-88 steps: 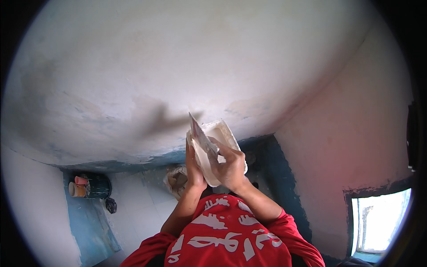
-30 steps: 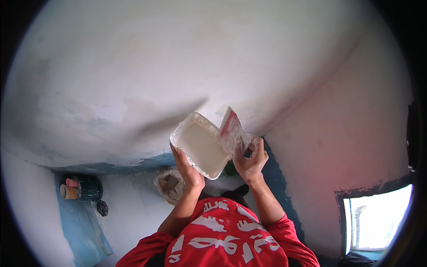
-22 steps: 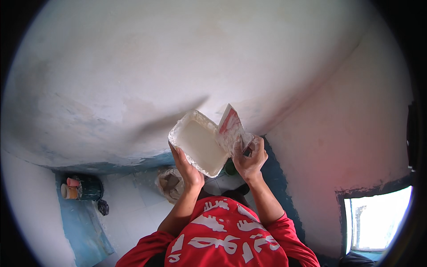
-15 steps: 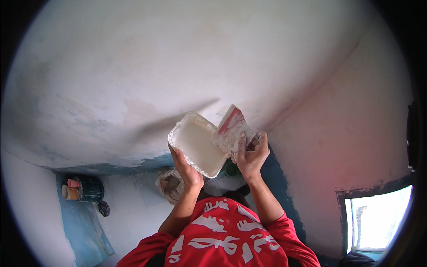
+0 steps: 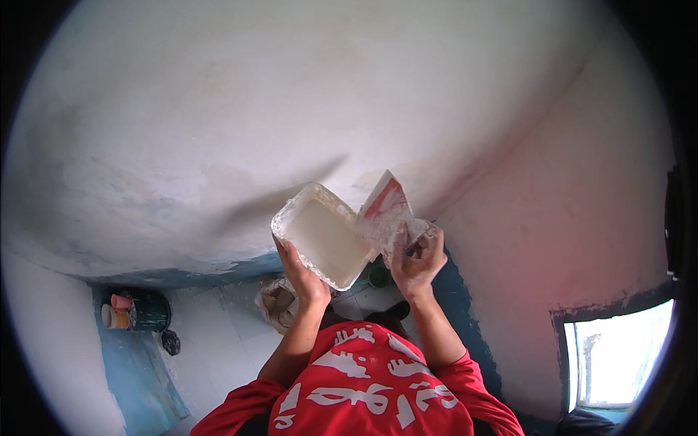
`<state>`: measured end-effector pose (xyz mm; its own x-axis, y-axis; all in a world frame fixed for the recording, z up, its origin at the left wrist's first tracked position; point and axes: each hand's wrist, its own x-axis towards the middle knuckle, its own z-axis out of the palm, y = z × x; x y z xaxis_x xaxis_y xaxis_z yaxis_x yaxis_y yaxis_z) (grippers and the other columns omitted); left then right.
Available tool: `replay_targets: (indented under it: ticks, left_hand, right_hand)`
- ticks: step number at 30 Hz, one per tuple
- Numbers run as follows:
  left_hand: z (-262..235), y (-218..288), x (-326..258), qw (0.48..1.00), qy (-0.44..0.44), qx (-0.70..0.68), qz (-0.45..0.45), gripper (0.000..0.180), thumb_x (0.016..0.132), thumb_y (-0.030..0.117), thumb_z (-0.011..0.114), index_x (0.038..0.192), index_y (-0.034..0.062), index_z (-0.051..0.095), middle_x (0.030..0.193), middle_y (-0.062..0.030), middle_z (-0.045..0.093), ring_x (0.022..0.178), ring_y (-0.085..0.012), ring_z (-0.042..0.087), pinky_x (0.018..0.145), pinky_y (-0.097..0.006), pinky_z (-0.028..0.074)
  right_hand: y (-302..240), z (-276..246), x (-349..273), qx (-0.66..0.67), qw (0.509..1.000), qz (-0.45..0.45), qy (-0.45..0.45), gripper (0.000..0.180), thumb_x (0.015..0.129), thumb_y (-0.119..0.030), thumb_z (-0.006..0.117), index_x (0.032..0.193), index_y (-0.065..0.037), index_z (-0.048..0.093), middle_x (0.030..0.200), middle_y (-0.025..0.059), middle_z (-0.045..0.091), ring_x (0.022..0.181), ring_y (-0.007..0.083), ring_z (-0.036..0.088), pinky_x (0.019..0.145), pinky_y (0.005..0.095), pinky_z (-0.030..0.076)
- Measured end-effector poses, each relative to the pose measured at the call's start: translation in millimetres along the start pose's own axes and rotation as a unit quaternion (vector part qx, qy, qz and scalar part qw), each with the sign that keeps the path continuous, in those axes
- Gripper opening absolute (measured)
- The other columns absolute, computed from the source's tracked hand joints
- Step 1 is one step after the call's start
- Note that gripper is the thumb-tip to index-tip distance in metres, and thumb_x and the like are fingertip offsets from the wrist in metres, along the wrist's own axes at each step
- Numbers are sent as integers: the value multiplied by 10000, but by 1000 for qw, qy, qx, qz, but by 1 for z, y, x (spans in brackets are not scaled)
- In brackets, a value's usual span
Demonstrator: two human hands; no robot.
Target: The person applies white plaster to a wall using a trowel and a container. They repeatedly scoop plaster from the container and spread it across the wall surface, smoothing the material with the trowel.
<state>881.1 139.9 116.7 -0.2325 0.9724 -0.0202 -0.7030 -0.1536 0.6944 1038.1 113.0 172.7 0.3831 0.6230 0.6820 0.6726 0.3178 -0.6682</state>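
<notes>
My left hand point(image 5: 305, 282) grips a rectangular tub point(image 5: 297, 193) from below its left side, fingers pressed along the outer wall. Smooth off-white wall putty point(image 5: 320, 234) fills the inside, and dried lumps crust the tub's rim. In my right hand point(image 5: 419, 270) is a flat, broad putty scraper point(image 5: 385, 209), red and white and smeared with putty. Its blade stands tilted up at the tub's right edge, overlapping the rim in view; whether they touch I cannot tell. White residue coats my right fingers.
A patchy white wall point(image 5: 240, 109) rises ahead, meeting another at right. An open sack point(image 5: 278, 304) and a green container point(image 5: 379, 276) stand on the tiled floor below. At left are a dark bucket point(image 5: 151, 311) with cups beside it and a black bag point(image 5: 171, 342). A bright window point(image 5: 618, 356) is at lower right.
My right hand and the scraper have shifted slightly to the right, and the blade has turned a little. The tub in my left hand has moved marginally left.
</notes>
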Motion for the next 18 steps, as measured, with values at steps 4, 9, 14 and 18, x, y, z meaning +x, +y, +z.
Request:
replay_targets:
  ticks: [4,9,14,18]
  left_hand:
    - [-1,-1,1,1000,1,1,2,575,1011,343,341,1484,90,136,1452,-143,305,1306,-261,374,1060,-399,331]
    - [-3,0,3,1000,-16,18,-2,569,1009,345,353,1479,86,164,1424,-139,342,1284,-256,398,1048,-390,340]
    - [-3,0,3,999,-32,21,4,555,1013,330,348,1478,86,171,1414,-135,358,1272,-247,409,1041,-381,345]
    - [-1,0,1,999,-25,25,12,545,1017,318,340,1479,84,168,1420,-136,352,1277,-246,403,1047,-380,338]
  right_hand:
    - [-5,-9,7,19,1000,13,-9,275,772,-5,691,981,21,514,699,120,667,629,145,680,570,234,512]
    - [-2,-1,6,-18,1000,-9,0,262,781,2,681,981,23,511,686,114,662,605,123,663,564,224,502]
    - [4,9,5,-6,1000,-23,10,243,790,10,669,974,18,511,669,101,651,603,108,655,567,221,503]
    - [7,11,5,34,999,4,20,219,819,-11,662,963,20,499,690,98,656,609,99,645,563,221,499]
